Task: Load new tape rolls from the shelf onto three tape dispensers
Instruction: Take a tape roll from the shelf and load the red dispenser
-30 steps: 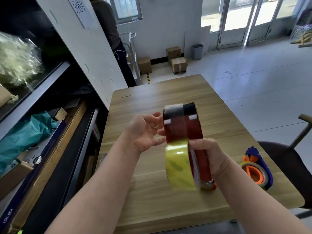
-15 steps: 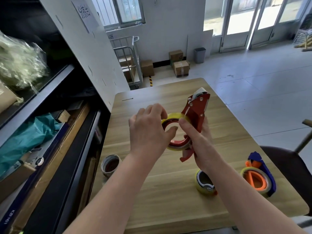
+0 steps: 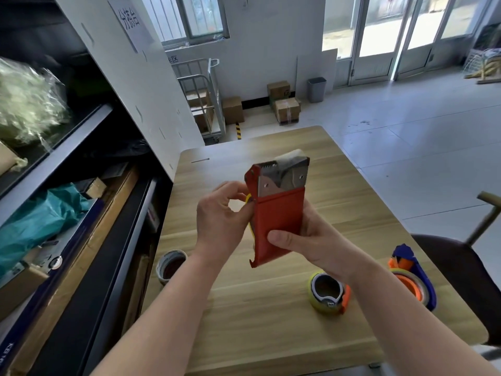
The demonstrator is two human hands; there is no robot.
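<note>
While two bare arms reach up from the bottom of the frame, both hands meet in the middle over the wooden table (image 3: pixel 271 321). The right hand (image 3: pixel 311 240) is wrapped around the lower part of a red tape dispenser (image 3: pixel 276 213), with the thumb pressed on its flat red back. The dispenser stands almost upright in the air, and its metal teeth are at the top. The left hand (image 3: pixel 219 215) is curled at the dispenser's left edge, and its fingertips pinch there, right where a thin yellow strip of a tape roll (image 3: pixel 249 198) peeks out. Most of that roll is hidden behind the red plate.

Lower right on the table sits a yellow roll in a small orange and white dispenser (image 3: pixel 328 294). Near the right edge lies a blue and orange dispenser (image 3: pixel 409 278) with a roll in it. At lower left, close to the table's left edge, stands a worn roll with a dark middle (image 3: pixel 170 264).

Along the left side of the frame is a dark shelf (image 3: pixel 67 147) with boxes and a teal bag (image 3: pixel 35 221). Far back, in the upper middle, are cardboard boxes (image 3: pixel 284 104), a metal cart (image 3: pixel 206 104) and a grey bin (image 3: pixel 316 89) by the white wall.
</note>
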